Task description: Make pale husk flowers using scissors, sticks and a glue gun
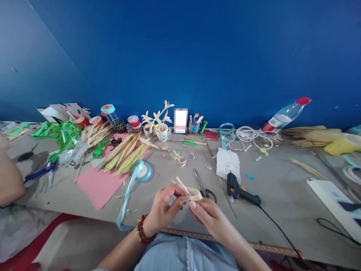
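A pale strip of dried husk [194,194] is bent into a loop over the table's front part. My left hand [167,205] pinches its left end, where a thin pale piece sticks up between the fingers. On the loop's right side, my right hand [207,212] holds the strip between thumb and fingers. Just beyond my hands lie black-handled scissors [208,193]. Several long husks [124,152] rest on pink paper [98,186], beside a roll of light blue ribbon [143,171].
A black glue gun [241,191] with a trailing cord lies to the right, near white paper [228,164]. Husk flowers stand in a white cup [161,133] by the wall. A bottle [284,116] leans at the back right. Another person's arm [9,175] rests at the far left.
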Motion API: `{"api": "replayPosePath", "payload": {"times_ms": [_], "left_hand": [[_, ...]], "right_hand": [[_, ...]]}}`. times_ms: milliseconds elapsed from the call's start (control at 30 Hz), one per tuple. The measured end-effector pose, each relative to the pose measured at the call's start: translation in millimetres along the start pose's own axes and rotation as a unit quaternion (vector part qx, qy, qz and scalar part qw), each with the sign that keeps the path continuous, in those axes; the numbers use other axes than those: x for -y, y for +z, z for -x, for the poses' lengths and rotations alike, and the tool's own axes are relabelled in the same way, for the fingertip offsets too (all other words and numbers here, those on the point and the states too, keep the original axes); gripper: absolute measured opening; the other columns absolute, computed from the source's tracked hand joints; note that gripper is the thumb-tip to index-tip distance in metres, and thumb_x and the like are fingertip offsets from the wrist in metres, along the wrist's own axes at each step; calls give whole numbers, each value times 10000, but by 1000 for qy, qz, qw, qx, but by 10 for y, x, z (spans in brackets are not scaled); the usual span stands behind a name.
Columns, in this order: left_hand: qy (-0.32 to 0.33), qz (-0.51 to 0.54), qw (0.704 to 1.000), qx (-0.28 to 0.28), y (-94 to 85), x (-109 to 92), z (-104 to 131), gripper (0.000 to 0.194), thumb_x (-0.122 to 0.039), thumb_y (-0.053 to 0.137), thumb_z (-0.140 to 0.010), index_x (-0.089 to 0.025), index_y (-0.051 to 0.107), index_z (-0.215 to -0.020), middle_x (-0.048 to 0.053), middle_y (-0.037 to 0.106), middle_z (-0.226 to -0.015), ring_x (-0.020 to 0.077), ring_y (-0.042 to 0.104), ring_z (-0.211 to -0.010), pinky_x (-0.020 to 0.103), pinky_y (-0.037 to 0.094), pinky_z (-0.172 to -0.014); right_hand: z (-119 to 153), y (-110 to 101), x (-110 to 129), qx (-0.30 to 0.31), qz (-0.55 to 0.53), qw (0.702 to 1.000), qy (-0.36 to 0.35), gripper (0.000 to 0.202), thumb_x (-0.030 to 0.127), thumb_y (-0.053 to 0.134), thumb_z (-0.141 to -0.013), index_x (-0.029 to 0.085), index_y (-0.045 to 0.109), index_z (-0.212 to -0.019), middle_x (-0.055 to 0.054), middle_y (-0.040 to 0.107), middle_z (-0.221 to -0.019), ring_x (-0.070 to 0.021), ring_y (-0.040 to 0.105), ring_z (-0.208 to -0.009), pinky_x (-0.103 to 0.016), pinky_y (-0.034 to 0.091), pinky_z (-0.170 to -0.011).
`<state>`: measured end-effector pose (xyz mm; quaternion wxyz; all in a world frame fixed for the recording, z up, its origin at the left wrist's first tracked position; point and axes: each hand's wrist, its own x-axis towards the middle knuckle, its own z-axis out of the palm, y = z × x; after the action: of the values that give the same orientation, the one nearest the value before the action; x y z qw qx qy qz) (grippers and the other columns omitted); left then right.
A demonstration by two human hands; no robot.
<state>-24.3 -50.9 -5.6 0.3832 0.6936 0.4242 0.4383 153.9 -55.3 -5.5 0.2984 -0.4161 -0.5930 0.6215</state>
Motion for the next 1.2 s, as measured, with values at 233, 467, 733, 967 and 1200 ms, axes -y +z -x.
{"api": "replayPosePath", "payload": {"times_ms": [233,467,733,967,1200], "left_hand": [[10,1,1000,15,-17,34,45,104,-204,543,-923,-172,600,-842,9,647,-721,108,582,-600,223,457,-650],[10,2,1000,22,-94,91,67,152,-219,516,-937,-179,565,-799,0,608,-685,108,572,-596,232,448,-661],[13,24,999,43,-200,197,110,159,-233,495,-953,-170,571,-829,15,609,-734,97,567,-580,222,458,-635],[-3,21,998,51,-264,253,138,215,-293,500,-956,-165,584,-804,12,603,-657,118,576,-592,245,464,-655],[-39,52,996,53,-308,408,217,230,-325,507,-951,-164,579,-804,21,603,-671,120,573,-594,249,465,-635]], "right_hand": [[8,41,54,34,-135,988,68,576,678,458,-891,200,405,-575,79,328,-476,-64,212,-418,-224,153,-393],[58,-156,57,144,-350,915,142,542,616,560,-873,199,393,-570,121,243,-422,-33,87,-360,-167,59,-321],[69,-339,104,181,-405,884,149,533,564,569,-893,199,375,-557,118,232,-434,-38,100,-365,-138,93,-307],[83,-418,54,197,-437,862,163,586,601,595,-854,203,322,-521,110,246,-412,-32,105,-336,-138,90,-298],[136,-556,22,197,-474,846,143,617,586,616,-849,208,262,-513,119,214,-411,-19,56,-332,-129,89,-285]]}}
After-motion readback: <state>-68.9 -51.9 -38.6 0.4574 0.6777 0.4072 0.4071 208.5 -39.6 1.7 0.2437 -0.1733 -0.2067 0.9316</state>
